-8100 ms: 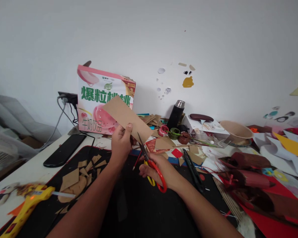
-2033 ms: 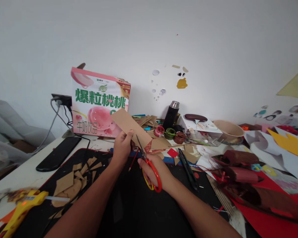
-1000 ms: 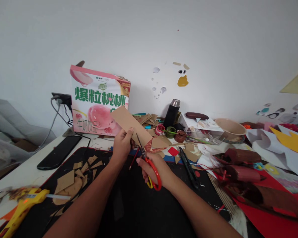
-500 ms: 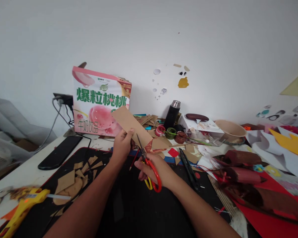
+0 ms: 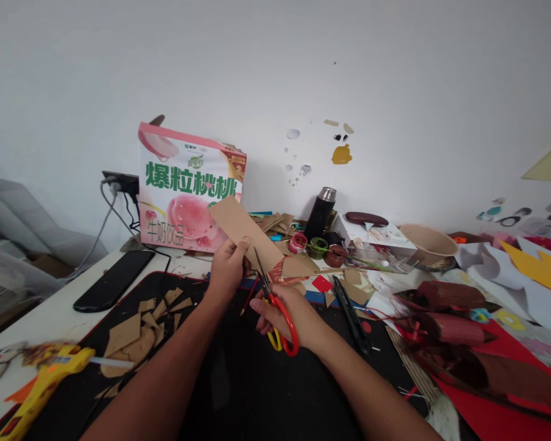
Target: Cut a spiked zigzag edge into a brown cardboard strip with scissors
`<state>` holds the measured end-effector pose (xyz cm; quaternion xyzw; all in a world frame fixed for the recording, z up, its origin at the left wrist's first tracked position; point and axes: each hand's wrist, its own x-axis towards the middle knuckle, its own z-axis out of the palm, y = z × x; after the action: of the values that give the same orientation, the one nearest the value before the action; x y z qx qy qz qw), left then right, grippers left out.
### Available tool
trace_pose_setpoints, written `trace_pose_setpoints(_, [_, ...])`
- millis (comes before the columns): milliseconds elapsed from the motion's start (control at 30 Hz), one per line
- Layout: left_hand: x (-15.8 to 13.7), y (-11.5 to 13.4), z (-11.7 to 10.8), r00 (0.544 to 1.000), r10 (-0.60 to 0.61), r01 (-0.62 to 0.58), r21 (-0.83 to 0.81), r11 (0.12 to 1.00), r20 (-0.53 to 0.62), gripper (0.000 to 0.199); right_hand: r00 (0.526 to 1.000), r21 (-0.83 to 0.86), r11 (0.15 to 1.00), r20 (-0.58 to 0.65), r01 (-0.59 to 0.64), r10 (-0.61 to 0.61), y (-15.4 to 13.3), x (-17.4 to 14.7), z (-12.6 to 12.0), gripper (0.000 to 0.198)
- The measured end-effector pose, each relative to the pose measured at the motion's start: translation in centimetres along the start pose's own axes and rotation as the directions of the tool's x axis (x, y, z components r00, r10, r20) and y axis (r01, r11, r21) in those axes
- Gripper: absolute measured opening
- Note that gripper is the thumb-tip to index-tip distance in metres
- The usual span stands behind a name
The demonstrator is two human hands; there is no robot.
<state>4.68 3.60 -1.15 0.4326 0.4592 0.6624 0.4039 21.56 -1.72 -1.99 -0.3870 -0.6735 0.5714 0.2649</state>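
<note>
My left hand [image 5: 228, 264] pinches a flat brown strip of cardboard [image 5: 242, 228] by its lower edge, thumb on top. The strip slants from upper left to lower right above the black mat [image 5: 257, 392]. In my right hand [image 5: 287, 312] is a pair of scissors [image 5: 285, 327] with one red and one yellow handle loop. Their dark blades point up and left, meeting the cardboard's near edge close to my left thumb. How far the blades are parted is hard to make out.
Cardboard scraps [image 5: 126, 334] and a yellow glue gun [image 5: 55, 376] lie at left. A utility knife [image 5: 351, 315] rests on the mat at right. Behind stand a pink-and-white carton [image 5: 188, 190], paint jars [image 5: 318, 247] and a black flask [image 5: 320, 214]. Brown crayon-shaped pieces [image 5: 459, 331] lie far right.
The whole view has shifted slightly, so everything sits a little further right. My hands, the cardboard and the scissors keep nearly the same pose.
</note>
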Motion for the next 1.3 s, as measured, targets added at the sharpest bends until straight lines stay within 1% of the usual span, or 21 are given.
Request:
trace_pose_setpoints(100, [0.12,0.07,-0.14,1.0,0.012,-0.012,0.035,0.999,0.014,0.038,1.0,-0.002,1.0,-0.011,-0.009,0.009,-0.15,-0.05,0.0,0.05])
trace_pose_setpoints(233, [0.16,0.06,-0.14,1.0,-0.018,0.018,0.012,1.0,0.012,0.039,1.0,-0.021,1.0,-0.018,-0.013,0.012,0.05,-0.08,-0.02,0.05])
trace_pose_setpoints(400, [0.12,0.05,-0.09,1.0,0.014,-0.015,0.034,0.999,0.012,0.038,1.0,-0.039,0.999,-0.012,-0.011,0.01,0.54,-0.02,-0.01,0.047])
trace_pose_setpoints(567, [0.17,-0.05,-0.08,1.0,-0.009,0.008,0.021,1.0,0.006,0.038,1.0,0.01,1.0,-0.006,-0.006,0.006,0.21,-0.11,-0.01,0.051])
trace_pose_setpoints(733, [0.12,0.18,-0.13,0.999,0.025,-0.026,0.04,0.999,0.022,0.037,1.0,0.042,0.999,0.012,0.004,-0.004,-0.3,-0.31,-0.22,0.053])
trace_pose_setpoints(833, [0.06,0.38,-0.12,0.999,0.045,-0.046,0.049,0.998,0.013,0.037,1.0,0.063,0.998,0.031,0.0,-0.002,0.02,-0.24,-0.45,0.054])
trace_pose_setpoints(1000, [0.04,0.45,-0.09,0.999,0.031,-0.032,0.051,0.998,0.018,0.036,0.998,0.096,0.995,0.064,0.001,-0.008,0.33,-0.16,-0.57,0.055])
trace_pose_setpoints(1133, [-0.04,0.54,-0.08,0.999,0.048,-0.049,0.052,0.997,0.015,0.034,0.999,0.064,0.997,0.011,-0.031,0.03,-0.27,-0.31,-0.16,0.054])
trace_pose_setpoints(1200, [-0.12,0.64,-0.12,0.997,0.078,-0.078,0.085,0.993,0.004,0.034,0.999,0.036,0.998,-0.005,-0.047,0.047,-0.38,-0.33,0.01,0.053])
trace_pose_setpoints(1300, [-0.18,0.8,-0.21,0.993,0.114,-0.111,0.135,0.985,-0.012,0.034,0.999,-0.003,0.999,-0.017,-0.039,0.039,-0.17,-0.24,0.07,0.05])
